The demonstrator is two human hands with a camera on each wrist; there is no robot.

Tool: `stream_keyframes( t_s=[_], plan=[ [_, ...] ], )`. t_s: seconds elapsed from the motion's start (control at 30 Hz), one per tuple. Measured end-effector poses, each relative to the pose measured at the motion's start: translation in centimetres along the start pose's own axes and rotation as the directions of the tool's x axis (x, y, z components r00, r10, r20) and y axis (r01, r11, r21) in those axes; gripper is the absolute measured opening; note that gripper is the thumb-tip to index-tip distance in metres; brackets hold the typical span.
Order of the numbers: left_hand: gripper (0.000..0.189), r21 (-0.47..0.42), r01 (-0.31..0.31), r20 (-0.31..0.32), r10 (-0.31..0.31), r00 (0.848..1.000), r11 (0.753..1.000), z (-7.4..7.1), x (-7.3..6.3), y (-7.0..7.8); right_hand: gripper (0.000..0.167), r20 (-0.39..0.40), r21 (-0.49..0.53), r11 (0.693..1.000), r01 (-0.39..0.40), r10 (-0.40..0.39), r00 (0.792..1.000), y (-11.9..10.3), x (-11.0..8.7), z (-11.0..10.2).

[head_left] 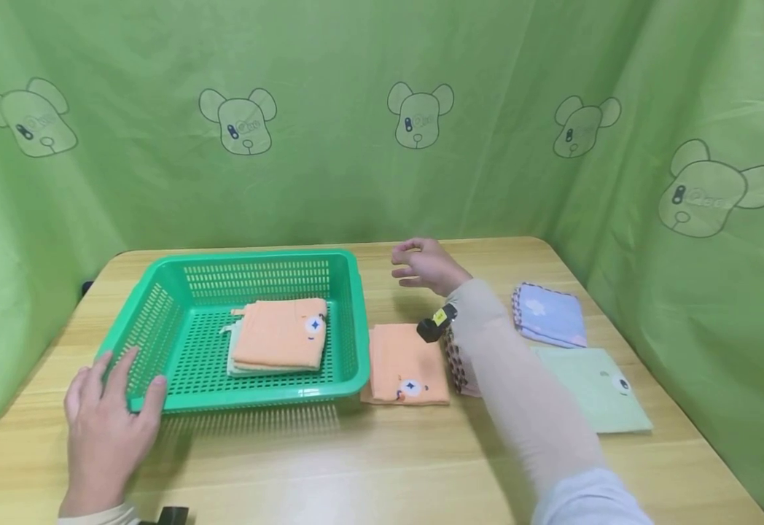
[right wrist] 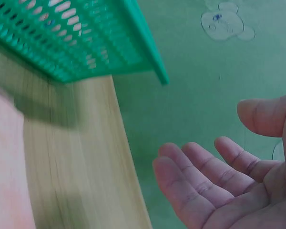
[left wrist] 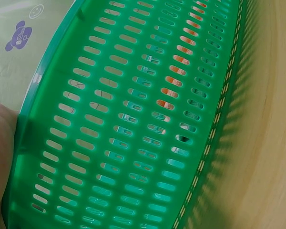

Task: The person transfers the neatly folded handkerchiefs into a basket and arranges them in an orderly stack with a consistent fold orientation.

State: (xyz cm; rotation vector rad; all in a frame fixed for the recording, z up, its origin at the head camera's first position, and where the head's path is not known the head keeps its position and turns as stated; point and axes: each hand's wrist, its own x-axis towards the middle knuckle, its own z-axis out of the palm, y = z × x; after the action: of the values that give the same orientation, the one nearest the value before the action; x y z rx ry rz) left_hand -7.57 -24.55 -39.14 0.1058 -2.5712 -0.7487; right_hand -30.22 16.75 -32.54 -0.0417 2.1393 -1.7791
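My left hand rests on the near left corner of a green plastic basket, its fingers spread across the rim. The left wrist view shows part of that hand against the rim. Inside the basket, a folded orange cloth lies on top of a pale green folded cloth. My right hand hovers over the table just right of the basket, holding nothing. Its fingers are loosely extended and apart in the right wrist view. Close below it on the table lies another folded orange cloth.
Right of that cloth, a dark-patterned folded cloth is partly hidden under my right forearm. Farther right lie a blue-violet folded cloth and a light green one. A green curtain surrounds the wooden table.
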Motion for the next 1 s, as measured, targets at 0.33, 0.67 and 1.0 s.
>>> stream_keyframes(
  t_s=[0.33, 0.67, 1.0],
  plan=[
    [0.058, -0.003, 0.001, -0.004, -0.001, 1.000, 1.000, -0.1, 0.1, -0.1, 0.049, -0.075, 0.001, 0.999, -0.041, 0.041, 0.996, 2.2, 0.2, -3.4],
    [0.059, -0.005, 0.003, 0.002, -0.003, 1.000, 1.000, -0.1, 0.2, 0.0, 0.051, -0.126, -0.026, 0.998, -0.058, 0.054, 0.991, 3.9, -0.2, -6.1],
    [0.059, -0.003, 0.013, 0.006, -0.013, 1.000, 1.000, 0.0, 0.1, 0.0, 0.047, -0.198, -0.097, 0.992, -0.077, 0.056, 0.979, 5.6, -1.1, -8.9]
  ],
)
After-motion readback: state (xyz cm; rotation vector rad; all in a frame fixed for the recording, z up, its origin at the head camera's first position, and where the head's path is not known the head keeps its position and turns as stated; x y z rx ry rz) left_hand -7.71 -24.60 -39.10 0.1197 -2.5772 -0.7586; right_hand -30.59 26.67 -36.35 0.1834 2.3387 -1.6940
